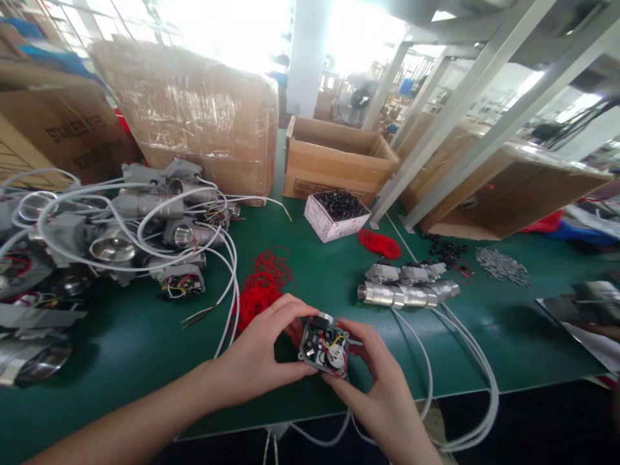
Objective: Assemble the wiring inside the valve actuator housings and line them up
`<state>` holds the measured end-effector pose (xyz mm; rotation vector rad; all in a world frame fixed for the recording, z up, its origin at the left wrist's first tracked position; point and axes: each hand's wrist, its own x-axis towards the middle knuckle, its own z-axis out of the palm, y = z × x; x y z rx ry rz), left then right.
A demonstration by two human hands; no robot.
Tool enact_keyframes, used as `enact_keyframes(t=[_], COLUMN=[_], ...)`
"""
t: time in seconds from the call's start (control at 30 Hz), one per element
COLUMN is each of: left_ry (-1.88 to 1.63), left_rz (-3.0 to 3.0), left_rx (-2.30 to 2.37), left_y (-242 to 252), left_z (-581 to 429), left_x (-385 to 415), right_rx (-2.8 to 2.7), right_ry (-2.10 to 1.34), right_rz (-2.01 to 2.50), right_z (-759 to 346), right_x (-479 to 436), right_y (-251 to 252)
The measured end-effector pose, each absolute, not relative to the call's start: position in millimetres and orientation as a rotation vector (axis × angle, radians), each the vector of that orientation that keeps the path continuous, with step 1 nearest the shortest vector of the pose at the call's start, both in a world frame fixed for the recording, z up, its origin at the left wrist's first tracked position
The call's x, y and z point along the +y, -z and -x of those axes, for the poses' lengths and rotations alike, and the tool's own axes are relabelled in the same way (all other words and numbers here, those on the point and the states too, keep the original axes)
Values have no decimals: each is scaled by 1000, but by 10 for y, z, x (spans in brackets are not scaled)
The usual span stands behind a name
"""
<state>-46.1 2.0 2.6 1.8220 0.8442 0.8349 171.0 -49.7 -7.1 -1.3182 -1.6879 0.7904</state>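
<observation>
and here's the green surface point(324, 271), left hand point(259, 345) and right hand point(380, 384) over its near part, red wire heap point(264, 284) just beyond, both hands' fingers point(293, 307) gripping the open actuator unit point(323, 347) between them, yellow wire point(340, 339) inside!

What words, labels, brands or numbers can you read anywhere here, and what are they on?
"STA…": start of the upper line of dark capitals on the brown cardboard box at the left; the rest, and the line below, are too blurred to read surely.
Open carton: printed panel low on its front, too small to read.
Small white box: printed sides, too small to read.
Held device: no legible marking.
</observation>
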Motion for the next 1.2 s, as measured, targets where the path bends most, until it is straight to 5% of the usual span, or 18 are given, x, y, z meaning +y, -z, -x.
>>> enact_keyframes(t=[0.53, 0.83, 1.2], left_ry=[-855, -796, -1122], left_rz=[-2069, -2162, -2096], left_rx=[1063, 922, 1002], left_y=[113, 18, -11], left_z=[345, 407, 301], left_x=[-231, -101, -176], right_rx=[-1817, -1797, -1821], right_ry=[-426, -1016, -915], right_rz=[1323, 1189, 1228], right_z=[-1577, -1910, -1828], right_x=[-706, -405, -392], right_y=[120, -67, 83])
